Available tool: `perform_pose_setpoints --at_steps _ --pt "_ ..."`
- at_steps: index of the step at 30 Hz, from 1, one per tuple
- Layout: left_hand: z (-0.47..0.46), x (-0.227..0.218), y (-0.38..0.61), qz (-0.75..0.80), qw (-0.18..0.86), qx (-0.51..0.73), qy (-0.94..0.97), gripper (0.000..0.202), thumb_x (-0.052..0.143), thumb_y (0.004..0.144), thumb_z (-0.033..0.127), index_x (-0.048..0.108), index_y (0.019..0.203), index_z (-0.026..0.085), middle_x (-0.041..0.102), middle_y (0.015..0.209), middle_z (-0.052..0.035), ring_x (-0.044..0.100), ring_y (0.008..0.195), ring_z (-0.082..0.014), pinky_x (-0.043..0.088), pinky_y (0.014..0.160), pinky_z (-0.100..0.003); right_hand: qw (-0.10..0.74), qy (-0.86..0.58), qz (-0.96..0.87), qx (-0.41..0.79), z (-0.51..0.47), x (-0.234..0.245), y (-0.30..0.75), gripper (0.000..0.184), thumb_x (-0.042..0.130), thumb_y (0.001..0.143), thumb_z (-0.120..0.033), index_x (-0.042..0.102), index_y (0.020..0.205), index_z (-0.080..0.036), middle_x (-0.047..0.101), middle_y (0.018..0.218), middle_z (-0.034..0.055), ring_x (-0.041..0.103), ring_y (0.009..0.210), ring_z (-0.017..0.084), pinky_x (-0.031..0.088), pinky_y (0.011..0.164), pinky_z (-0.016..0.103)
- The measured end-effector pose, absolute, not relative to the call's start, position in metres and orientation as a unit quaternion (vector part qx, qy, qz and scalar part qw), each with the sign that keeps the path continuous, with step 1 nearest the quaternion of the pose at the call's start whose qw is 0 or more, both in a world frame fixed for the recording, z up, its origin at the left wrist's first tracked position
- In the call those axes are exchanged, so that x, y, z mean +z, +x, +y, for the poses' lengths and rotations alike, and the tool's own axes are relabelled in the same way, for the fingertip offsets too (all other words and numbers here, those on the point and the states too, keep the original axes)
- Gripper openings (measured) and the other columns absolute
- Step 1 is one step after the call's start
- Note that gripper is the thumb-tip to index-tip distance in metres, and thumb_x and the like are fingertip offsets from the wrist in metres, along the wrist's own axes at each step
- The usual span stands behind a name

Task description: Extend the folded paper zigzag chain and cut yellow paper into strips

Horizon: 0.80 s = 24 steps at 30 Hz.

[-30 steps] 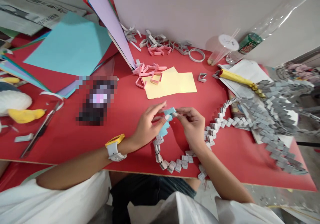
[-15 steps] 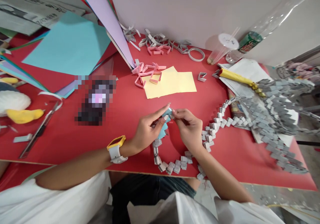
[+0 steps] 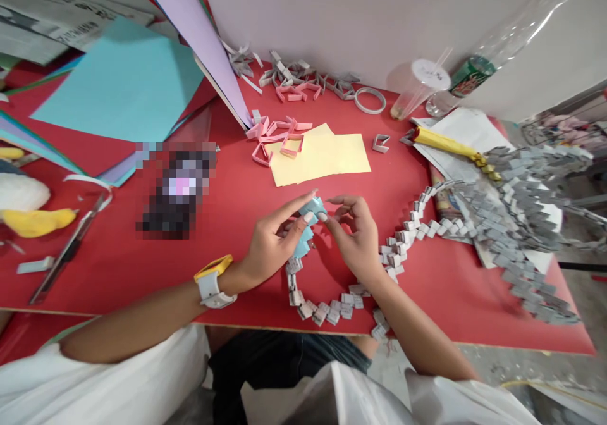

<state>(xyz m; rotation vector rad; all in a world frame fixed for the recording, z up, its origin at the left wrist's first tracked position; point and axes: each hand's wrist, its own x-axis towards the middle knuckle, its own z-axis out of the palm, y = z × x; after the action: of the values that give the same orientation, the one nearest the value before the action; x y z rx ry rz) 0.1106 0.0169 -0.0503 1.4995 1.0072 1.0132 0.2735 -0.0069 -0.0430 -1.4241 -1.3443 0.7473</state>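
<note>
A zigzag chain of folded paper ends in a blue section, pinched between the thumb and fingers of my left hand. From there its grey folded links curve along the table's front edge and pass under my right wrist. My right hand is beside the blue end, with its thumb tip against the blue paper and its index finger lifted apart from the thumb. Part of the blue end is hidden behind my left fingers.
Yellow paper sheets lie ahead, with pink folded strips at their left. A tape roll, a cup and a bottle are by the wall. More grey chain is heaped at right; a cutter lies left.
My right thumb and index finger have come apart from their pinch at the blue end. My left hand keeps hold of the chain. The whole view has shifted slightly.
</note>
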Motion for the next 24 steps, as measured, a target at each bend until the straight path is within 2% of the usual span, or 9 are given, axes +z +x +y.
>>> perform_pose_setpoints --at_steps 5,10,15,21,23,24 --pt "0.0168 -0.0462 0.1106 0.414 0.536 0.429 0.597 0.04 0.061 0.088 0.035 0.06 0.126 0.023 0.071 0.104 -0.0058 0.061 0.057 -0.0062 0.055 0.052 -0.017 0.513 -0.573 -0.509 0.386 -0.0068 -0.0441 0.2712 0.009 0.063 0.086 -0.028 0.065 0.088 -0.019 0.068 0.076 0.0014 0.06 0.063 0.012 0.05 0.061 0.026" --pt "0.0139 -0.0491 0.1116 0.403 0.571 0.42 0.579 0.045 0.059 0.089 0.036 0.055 0.132 0.025 0.07 0.102 -0.0047 0.064 0.056 -0.0072 0.056 0.05 -0.017 0.537 -0.558 -0.526 0.353 -0.0102 -0.0443 0.2709 0.004 0.064 0.085 -0.025 0.064 0.085 -0.02 0.068 0.076 0.0011 0.061 0.07 0.013 0.05 0.065 0.028" --pt "0.0135 -0.0505 0.1118 0.409 0.563 0.4 0.596 0.044 0.057 0.09 0.037 0.054 0.133 0.025 0.069 0.1 -0.004 0.062 0.057 -0.0062 0.055 0.051 -0.016 0.523 -0.557 -0.573 0.297 -0.0128 -0.0432 0.2711 0.008 0.061 0.086 -0.021 0.061 0.079 -0.021 0.063 0.074 0.0009 0.058 0.068 0.013 0.049 0.064 0.028" --pt "0.0159 -0.0506 0.1089 0.397 0.554 0.368 0.632 0.045 0.056 0.091 0.035 0.053 0.135 0.025 0.071 0.09 -0.0027 0.059 0.052 -0.0063 0.052 0.049 -0.017 0.525 -0.566 -0.567 0.287 -0.0136 -0.0426 0.2706 0.006 0.061 0.086 -0.019 0.062 0.08 -0.021 0.064 0.074 0.0007 0.059 0.068 0.013 0.049 0.064 0.028" --pt "0.017 -0.0506 0.1085 0.395 0.575 0.379 0.608 0.049 0.057 0.09 0.036 0.048 0.137 0.025 0.071 0.094 -0.0041 0.059 0.053 -0.0061 0.052 0.049 -0.017 0.52 -0.567 -0.562 0.302 -0.0138 -0.0426 0.2705 0.003 0.063 0.085 -0.021 0.061 0.087 -0.022 0.065 0.077 0.0008 0.059 0.068 0.013 0.05 0.064 0.028" --pt "0.0176 -0.0504 0.1086 0.395 0.59 0.386 0.588 0.052 0.058 0.09 0.036 0.046 0.138 0.024 0.071 0.096 -0.0051 0.06 0.053 -0.0062 0.052 0.049 -0.017 0.522 -0.564 -0.56 0.31 -0.0139 -0.0428 0.2703 0.008 0.063 0.085 -0.021 0.06 0.092 -0.022 0.066 0.081 0.001 0.058 0.068 0.012 0.05 0.064 0.028"
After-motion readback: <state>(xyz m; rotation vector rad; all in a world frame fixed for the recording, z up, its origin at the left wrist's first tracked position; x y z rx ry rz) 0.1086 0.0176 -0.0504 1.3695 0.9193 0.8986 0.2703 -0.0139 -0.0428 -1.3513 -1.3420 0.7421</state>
